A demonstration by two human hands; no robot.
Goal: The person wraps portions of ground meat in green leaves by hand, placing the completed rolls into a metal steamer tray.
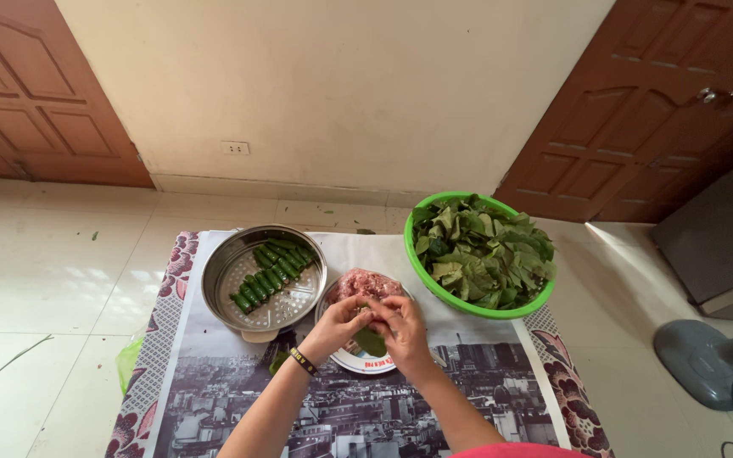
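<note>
Both hands are working together over the near edge of a white plate (pixel 358 360), pinching a green leaf (pixel 371 342) between them. From the head view, the left hand (pixel 341 324) and the right hand (pixel 398 326) are curling their fingers close around the leaf, grip narrow, fingertips meeting just above it. That leaf is looking thin, limp and light, easy to tear, so I would judge the edges the sensible place to be taking it, with a gentle pinch. Pink minced meat (pixel 365 284) is sitting on the far part of the plate, soft and sticky by the look. Left of it, a metal steamer tray (pixel 224 280) is holding rolled leaf parcels (pixel 271 270); far right, a green basin (pixel 468 307) is brimming with loose leaves, all on the tabletop.
</note>
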